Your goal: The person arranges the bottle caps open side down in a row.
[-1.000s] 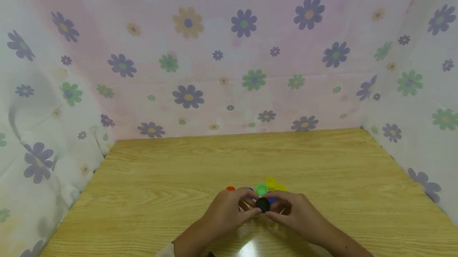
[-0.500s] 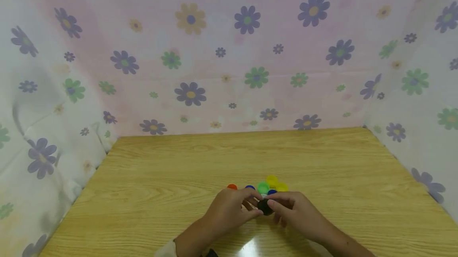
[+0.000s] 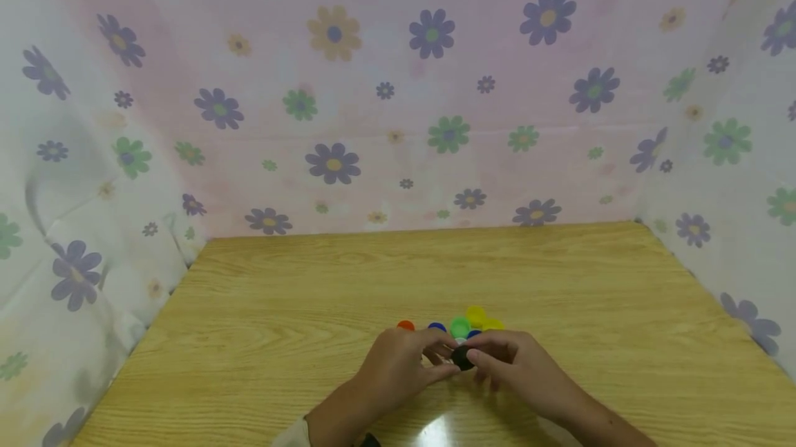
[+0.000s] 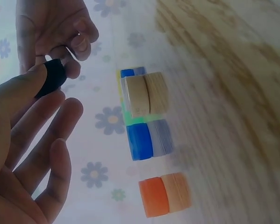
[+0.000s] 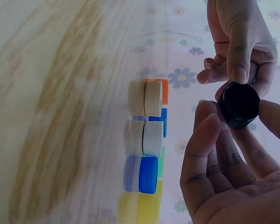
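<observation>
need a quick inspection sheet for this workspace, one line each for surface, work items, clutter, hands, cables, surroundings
Surface: wood-grain table, with a bright reflection near the bottom of the head view.
Work items: one black cap, held up off the table, hollow side showing in the right wrist view.
Clutter: just beyond the hands, an orange cap, two blue caps, a green cap, two yellow caps and pale caps.
Hands: left hand and right hand both pinch the black cap.
Cables: nothing seen.
Surroundings: flower-patterned cloth behind the table and along both sides.
</observation>
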{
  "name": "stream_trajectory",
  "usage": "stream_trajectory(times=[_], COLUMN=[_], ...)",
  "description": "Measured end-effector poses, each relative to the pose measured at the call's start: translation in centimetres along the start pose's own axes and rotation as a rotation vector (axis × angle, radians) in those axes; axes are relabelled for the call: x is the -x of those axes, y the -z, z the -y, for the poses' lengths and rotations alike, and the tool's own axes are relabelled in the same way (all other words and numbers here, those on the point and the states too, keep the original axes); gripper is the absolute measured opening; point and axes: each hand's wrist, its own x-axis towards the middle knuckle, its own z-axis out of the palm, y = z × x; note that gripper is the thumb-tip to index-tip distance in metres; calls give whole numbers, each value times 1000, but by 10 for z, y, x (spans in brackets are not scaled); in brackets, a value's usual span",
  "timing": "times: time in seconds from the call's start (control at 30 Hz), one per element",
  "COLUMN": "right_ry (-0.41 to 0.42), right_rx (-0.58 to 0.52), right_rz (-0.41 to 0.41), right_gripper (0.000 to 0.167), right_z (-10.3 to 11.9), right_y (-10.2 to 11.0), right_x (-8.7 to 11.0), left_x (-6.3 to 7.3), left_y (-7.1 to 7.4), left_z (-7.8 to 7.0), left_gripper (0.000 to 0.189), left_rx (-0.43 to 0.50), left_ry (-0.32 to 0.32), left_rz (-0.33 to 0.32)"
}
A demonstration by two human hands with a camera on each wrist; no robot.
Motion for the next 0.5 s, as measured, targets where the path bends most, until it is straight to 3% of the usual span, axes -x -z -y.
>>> stream_trajectory(times=[0.3, 0.5], right_ry=[9, 39], right_rx=[21, 61], right_rz=[-80, -95], right_gripper=[35, 33], right_z=[1, 5], right_y=[-3, -1], right_x=[2, 4], left_x=[0, 0], left_y=[2, 3], left_z=[-2, -1], left_gripper=[20, 22], left_rx=[-2, 109], left_ry=[25, 49], left_rz=[26, 53])
